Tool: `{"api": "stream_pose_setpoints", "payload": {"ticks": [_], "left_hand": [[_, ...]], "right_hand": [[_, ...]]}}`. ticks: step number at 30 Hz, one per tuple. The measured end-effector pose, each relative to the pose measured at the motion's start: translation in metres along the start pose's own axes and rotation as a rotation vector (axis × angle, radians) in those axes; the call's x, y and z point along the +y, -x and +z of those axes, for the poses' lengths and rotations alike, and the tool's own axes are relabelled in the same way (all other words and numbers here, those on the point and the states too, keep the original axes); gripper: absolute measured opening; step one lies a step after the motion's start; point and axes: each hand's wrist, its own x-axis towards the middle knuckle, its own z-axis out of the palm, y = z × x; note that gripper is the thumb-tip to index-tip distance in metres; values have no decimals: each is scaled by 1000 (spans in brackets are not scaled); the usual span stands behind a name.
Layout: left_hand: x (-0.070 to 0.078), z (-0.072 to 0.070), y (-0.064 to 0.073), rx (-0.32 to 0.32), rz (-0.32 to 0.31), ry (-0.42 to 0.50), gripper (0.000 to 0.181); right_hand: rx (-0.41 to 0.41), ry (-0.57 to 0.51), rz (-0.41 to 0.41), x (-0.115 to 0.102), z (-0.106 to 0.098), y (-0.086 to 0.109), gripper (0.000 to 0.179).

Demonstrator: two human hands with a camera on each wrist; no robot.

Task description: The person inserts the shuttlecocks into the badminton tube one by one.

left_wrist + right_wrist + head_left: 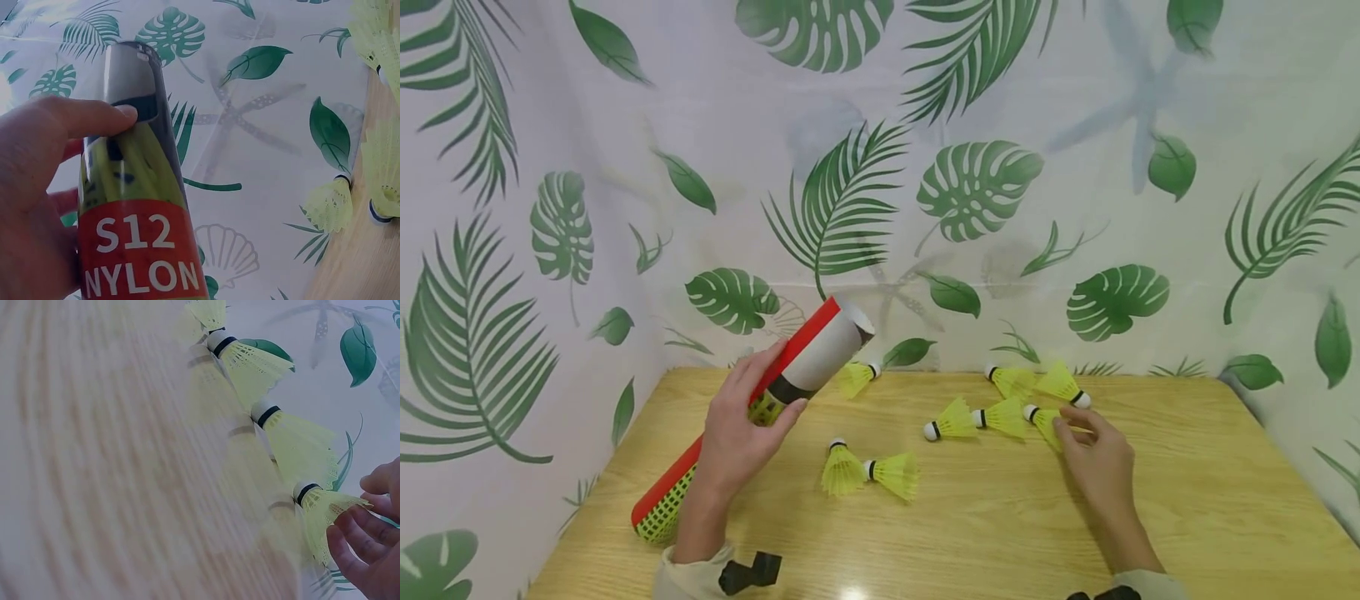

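1. Tube [808,354] is slanting above the left part of the wooden surface [970,542] in the head view, its pale end pointing up and to the right. Your left grip [737,433] is curling round its upper half. You are probably handling something light, stiff and smooth-walled, so a wrap round the barrel is looking steadier than a hold at the rim; whether the lower end is touching the surface, you are not seeing clearly.

2. Your right grip [1097,454], in the same view, is pinching the yellow skirt of the shuttlecock [1043,423] at the right end of the middle row. Other shuttlecocks [842,471] are lying about the surface, some touching or nearly touching.

3. In the left wrist view, your thumb is pressing across the dark band above the red "S12 NYLON" label. The glossy sleeve is looking slippery, so you are likely needing an even, moderate squeeze that is not denting the wall.

4. In the right wrist view, your thumb and fingers are meeting at the skirt's outer edge, while the white, dark-banded head is pointing away from them. The skirt is likely being springy, thin and easily creased, almost weightless; the firmer head is probably offering the safer place for squeezing, with only a gentle pinch suiting the skirt.
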Motion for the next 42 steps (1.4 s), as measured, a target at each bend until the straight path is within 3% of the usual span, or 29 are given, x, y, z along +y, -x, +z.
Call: {"api": "stream_pose_setpoints", "payload": {"ticks": [9, 17, 22, 28, 34, 42], "left_hand": [[-3, -5, -2, -36, 64, 68, 77], [0, -6, -4, -29, 109, 64, 78], [4, -5, -5, -39, 138, 72, 76], [6, -4, -2, -74, 149, 110, 74], [5, -5, 0, -99, 140, 152, 72], [3, -7, 2, -84, 148, 149, 70]], "right_hand": [[49, -31, 1, -13, -12, 2, 22], [145, -148, -147, -42, -25, 2, 19], [187, -212, -190, -61, -38, 2, 18], [216, -245, -262, -74, -53, 2, 19], [232, -286, -271, -91, -62, 1, 20], [233, -339, -331, -113, -67, -3, 20]]}}
